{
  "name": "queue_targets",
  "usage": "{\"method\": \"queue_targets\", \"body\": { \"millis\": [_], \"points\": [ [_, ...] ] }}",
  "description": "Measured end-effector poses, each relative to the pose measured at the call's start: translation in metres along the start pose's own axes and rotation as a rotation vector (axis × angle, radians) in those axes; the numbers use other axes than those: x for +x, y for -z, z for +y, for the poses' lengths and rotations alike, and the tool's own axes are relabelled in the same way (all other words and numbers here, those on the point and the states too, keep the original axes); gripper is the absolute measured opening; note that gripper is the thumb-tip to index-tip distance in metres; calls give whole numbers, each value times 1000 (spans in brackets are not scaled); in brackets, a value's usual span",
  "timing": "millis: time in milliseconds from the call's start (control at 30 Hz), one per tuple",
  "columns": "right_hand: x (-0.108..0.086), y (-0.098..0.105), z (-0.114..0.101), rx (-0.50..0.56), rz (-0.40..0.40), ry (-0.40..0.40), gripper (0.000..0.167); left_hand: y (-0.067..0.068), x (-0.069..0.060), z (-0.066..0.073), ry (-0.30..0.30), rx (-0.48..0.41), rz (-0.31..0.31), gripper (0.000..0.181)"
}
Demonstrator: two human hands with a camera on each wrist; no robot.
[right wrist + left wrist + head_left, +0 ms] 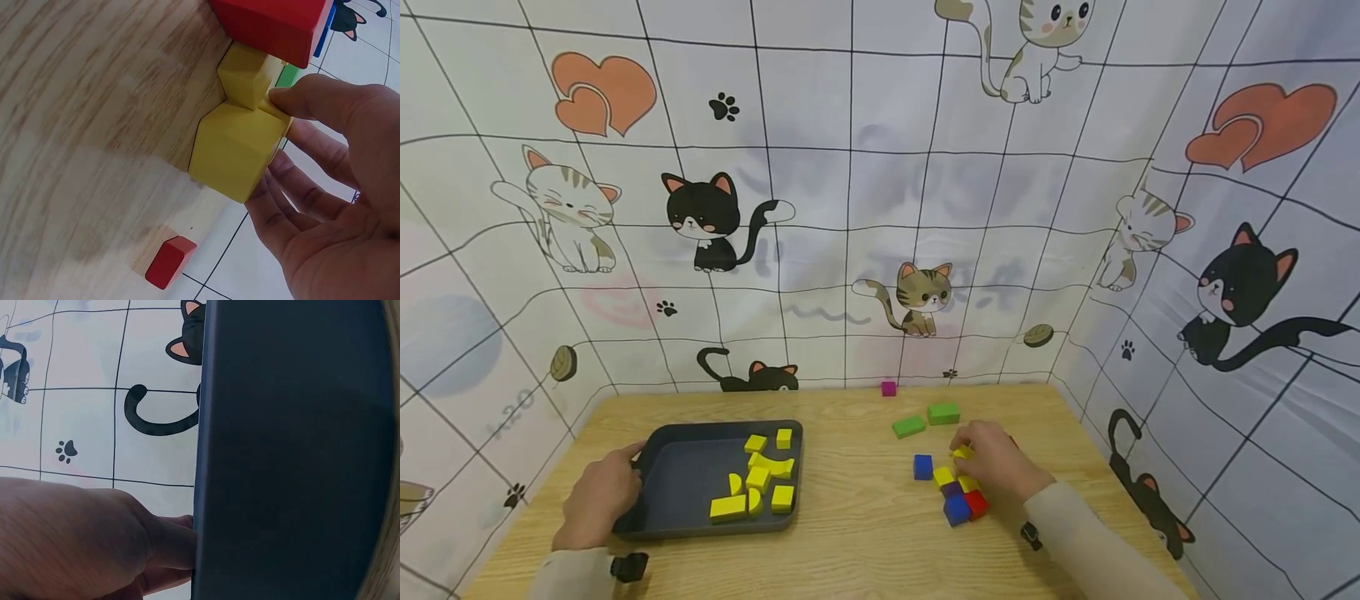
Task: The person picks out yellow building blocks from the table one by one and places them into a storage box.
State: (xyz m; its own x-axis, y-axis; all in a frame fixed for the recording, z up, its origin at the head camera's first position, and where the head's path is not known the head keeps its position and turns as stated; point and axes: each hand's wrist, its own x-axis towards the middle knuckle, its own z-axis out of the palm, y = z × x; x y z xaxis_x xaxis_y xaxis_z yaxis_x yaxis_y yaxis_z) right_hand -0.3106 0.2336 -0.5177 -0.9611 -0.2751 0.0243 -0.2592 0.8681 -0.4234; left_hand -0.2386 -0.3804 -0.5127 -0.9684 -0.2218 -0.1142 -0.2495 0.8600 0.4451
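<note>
At the left of the head view, my left hand (602, 492) grips the left edge of a dark grey tray (681, 429). The left wrist view has the thumb against the tray's side (300, 456). Several yellow blocks (728, 509) of different shapes lie in the tray's right half. My right hand (1000, 462) is over a cluster of blocks right of centre. Its thumb and fingers pinch a yellow block (962, 452), partly hidden by the hand. Beside it in the right wrist view are a larger yellow block (234, 150) and a red block (275, 25).
Blue blocks (957, 509), a purple block (951, 489) and a red block (976, 504) sit close together. Green blocks (943, 414) lie behind, and a magenta cube (889, 389) is at the table's far edge. Cat-patterned cloth (880, 192) walls the wooden table (850, 550).
</note>
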Motion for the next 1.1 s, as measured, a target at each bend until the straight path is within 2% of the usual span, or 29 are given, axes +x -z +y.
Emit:
{"method": "queue_targets", "body": {
  "millis": [600, 833, 1100],
  "points": [
    [5, -1, -5, -8, -17, -36, 19, -1, -3, 0, 8, -6, 1, 62],
    [10, 0, -16, 4, 38, 23, 19, -1, -3, 1, 17, -7, 0, 61],
    [20, -1, -41, 20, 85, 151, 15, -1, -3, 1, 23, -5, -6, 61]
  ]
}}
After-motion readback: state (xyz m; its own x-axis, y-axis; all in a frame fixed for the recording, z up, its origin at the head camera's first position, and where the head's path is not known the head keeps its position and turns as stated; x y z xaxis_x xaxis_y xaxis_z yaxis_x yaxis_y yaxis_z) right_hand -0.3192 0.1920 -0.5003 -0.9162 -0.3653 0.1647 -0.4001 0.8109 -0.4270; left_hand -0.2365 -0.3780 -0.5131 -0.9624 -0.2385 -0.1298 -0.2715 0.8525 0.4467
